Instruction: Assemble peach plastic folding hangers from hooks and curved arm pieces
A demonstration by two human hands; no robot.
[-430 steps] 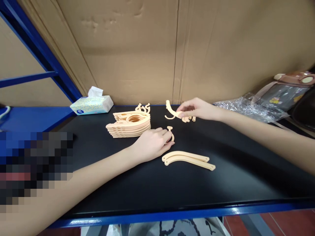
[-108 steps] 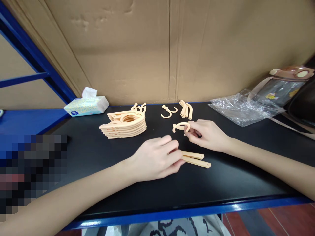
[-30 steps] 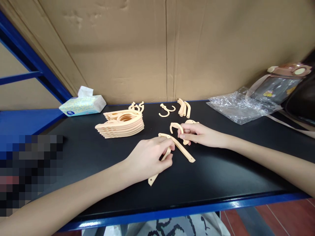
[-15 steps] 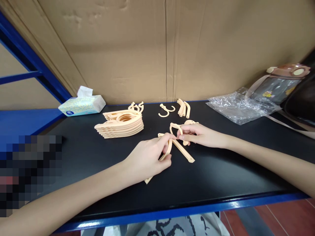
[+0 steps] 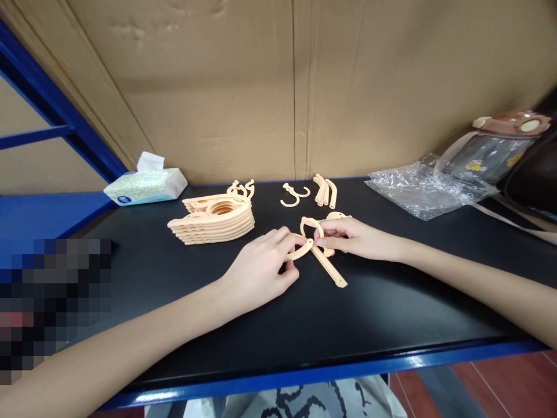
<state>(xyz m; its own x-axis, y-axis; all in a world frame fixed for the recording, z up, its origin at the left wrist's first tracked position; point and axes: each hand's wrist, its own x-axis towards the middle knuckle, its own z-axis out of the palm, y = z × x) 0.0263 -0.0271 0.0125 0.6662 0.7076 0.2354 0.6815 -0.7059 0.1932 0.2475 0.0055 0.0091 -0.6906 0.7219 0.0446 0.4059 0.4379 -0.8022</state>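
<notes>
My left hand (image 5: 266,268) is closed on a cream plastic folding-hanger arm (image 5: 301,251), whose curved end with a small hole points toward my right hand. Most of that arm is hidden under my palm. My right hand (image 5: 354,238) pinches a second hanger arm (image 5: 329,268); its curved part loops up by my fingertips and its straight bar slants down to the right on the table. The two arms meet or overlap between my hands; whether they are joined I cannot tell. Behind my right hand lies another cream piece (image 5: 337,216), partly covered.
A stack of folded hangers (image 5: 213,225) stands to the left, with small hooks (image 5: 241,188) behind. Loose hooks (image 5: 292,194) and short curved rods (image 5: 325,191) lie at the back. Around are a tissue pack (image 5: 145,186), clear plastic bag (image 5: 418,188) and bottle (image 5: 487,154).
The left hanger arm has turned from steeply slanted to nearly level, its lower end now out of sight behind my left hand. My right hand has barely moved.
</notes>
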